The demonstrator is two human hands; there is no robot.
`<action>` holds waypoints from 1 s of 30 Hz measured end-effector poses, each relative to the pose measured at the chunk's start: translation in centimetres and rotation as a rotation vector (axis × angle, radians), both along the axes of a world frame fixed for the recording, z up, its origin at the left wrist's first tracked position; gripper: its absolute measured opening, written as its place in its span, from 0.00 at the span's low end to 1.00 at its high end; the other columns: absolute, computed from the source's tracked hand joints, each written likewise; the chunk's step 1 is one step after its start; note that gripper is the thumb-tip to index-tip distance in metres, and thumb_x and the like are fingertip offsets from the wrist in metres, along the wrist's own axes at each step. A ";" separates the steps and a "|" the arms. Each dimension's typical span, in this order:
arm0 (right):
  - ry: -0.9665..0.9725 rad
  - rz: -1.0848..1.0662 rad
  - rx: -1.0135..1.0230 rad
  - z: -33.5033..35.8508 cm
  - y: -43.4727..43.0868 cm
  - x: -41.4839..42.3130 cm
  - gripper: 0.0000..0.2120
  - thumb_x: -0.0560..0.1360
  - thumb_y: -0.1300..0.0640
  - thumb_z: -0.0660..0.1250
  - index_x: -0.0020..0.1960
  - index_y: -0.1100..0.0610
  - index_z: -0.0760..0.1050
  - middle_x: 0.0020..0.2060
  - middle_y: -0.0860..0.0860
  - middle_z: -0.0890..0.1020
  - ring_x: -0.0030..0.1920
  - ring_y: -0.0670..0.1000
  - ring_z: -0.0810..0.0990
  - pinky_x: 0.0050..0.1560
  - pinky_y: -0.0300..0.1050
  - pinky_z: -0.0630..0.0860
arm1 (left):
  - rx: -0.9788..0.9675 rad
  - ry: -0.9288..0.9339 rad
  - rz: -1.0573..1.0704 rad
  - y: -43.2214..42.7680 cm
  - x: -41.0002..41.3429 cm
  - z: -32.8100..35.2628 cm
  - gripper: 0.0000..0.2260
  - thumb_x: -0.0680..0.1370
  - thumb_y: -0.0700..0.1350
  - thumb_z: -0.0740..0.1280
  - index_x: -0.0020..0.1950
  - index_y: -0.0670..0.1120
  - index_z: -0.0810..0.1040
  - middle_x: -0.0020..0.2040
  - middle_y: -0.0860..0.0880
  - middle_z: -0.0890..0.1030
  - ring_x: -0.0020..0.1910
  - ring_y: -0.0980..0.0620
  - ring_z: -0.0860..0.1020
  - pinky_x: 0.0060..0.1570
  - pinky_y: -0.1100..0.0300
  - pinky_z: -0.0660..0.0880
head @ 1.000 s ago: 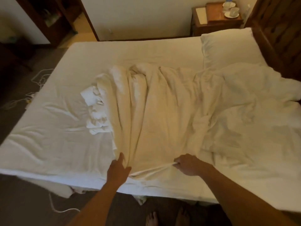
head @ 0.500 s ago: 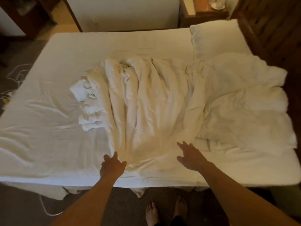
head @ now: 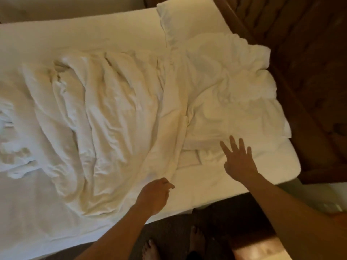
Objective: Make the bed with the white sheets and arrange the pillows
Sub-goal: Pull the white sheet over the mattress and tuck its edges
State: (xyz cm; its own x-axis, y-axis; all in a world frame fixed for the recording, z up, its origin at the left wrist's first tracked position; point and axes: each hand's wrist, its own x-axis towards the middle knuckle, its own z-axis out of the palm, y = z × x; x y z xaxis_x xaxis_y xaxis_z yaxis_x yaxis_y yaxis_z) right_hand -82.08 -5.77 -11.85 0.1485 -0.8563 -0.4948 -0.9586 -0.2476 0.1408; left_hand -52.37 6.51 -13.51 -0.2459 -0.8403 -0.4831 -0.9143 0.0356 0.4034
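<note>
A crumpled white sheet (head: 112, 119) lies bunched in long folds across the middle of the bed (head: 216, 186). A second rumpled white cover (head: 231, 94) lies beside it toward the headboard. One white pillow (head: 189, 21) sits at the far head corner. My left hand (head: 155, 194) is at the near corner of the bunched sheet with its fingers curled; whether it pinches cloth is unclear. My right hand (head: 238, 162) hovers with fingers spread over the near edge of the rumpled cover.
A dark wooden headboard (head: 300, 53) runs along the right side. Some crumpled white cloth (head: 11, 147) sits at the left edge of the view. My bare feet (head: 150, 248) stand on dark carpet by the bed's near edge.
I have stepped right toward the headboard. My left hand left its spot on the sheet and curled at the sheet's corner. My right hand reached further right, fingers still spread.
</note>
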 end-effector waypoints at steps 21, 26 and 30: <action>0.158 0.283 -0.144 -5.8 -8.5 -17.3 0.33 0.78 0.66 0.52 0.79 0.44 0.63 0.82 0.46 0.55 0.81 0.61 0.53 0.77 0.66 0.53 | -0.258 -0.129 0.199 -2.7 -0.6 -10.7 0.29 0.82 0.65 0.50 0.73 0.52 0.75 0.37 0.44 0.85 0.37 0.42 0.84 0.40 0.51 0.80; 0.408 0.052 -0.019 -2.6 -5.2 -22.6 0.32 0.83 0.61 0.49 0.82 0.41 0.46 0.82 0.50 0.46 0.81 0.60 0.47 0.79 0.57 0.53 | -0.211 -0.099 0.052 1.1 -5.0 -10.6 0.38 0.81 0.70 0.41 0.57 0.47 0.84 0.29 0.46 0.81 0.27 0.49 0.80 0.29 0.58 0.75; 0.358 -0.211 0.054 -1.0 -1.2 -29.2 0.32 0.83 0.49 0.60 0.82 0.39 0.48 0.82 0.50 0.50 0.81 0.61 0.52 0.77 0.57 0.62 | -0.093 -0.051 0.044 4.7 -8.4 -10.5 0.34 0.82 0.68 0.44 0.64 0.51 0.83 0.39 0.46 0.86 0.35 0.46 0.83 0.34 0.56 0.77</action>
State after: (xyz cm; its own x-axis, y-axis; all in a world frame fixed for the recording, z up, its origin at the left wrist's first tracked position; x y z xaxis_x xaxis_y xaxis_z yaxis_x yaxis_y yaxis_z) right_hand -111.24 -7.01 -12.81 -0.2171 -0.8209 -0.5282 -0.8821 -0.0668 0.4664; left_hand -60.74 11.19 -24.02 -0.1845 -0.8915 -0.4138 -0.9352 0.0298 0.3528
